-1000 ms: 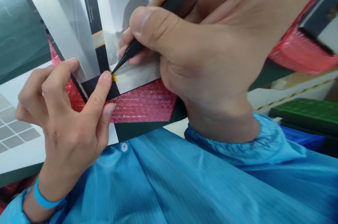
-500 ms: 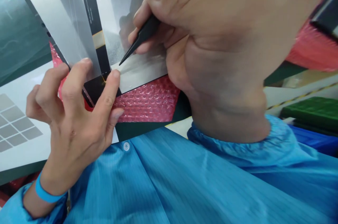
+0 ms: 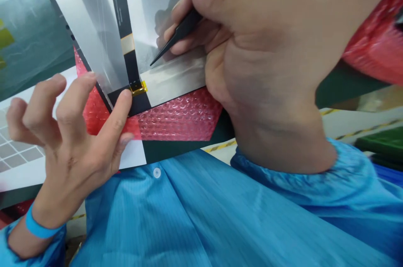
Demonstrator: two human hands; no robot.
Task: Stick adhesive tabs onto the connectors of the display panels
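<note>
Dark-green table [image 3: 171,148]: black tweezers [image 3: 181,32] over silver panel [image 3: 146,15]

Nearest, R hand [image 3: 264,57] closed round tweezers, tip at panel's lower part; contact? can't tell. L hand [image 3: 77,145] spread, nothing gripped, index tip right by yellow tape [image 3: 138,89] nr panel's bottom edge. Pink bubble wrap [image 3: 181,120] pokes out beneath; sheet w/ grey squares [image 3: 19,181] off L. Farthest, pale floor [image 3: 333,124].

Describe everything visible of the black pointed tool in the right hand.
The black pointed tool looks matte, with a wider shaft narrowing to a fine tip. Its material could be plastic or coated metal. The right hand grips it at a slant, tip toward the picture's lower left, over the silvery panel; whether it touches the panel is unclear. The hand hides the rest, so any second prong cannot be made out.
</note>
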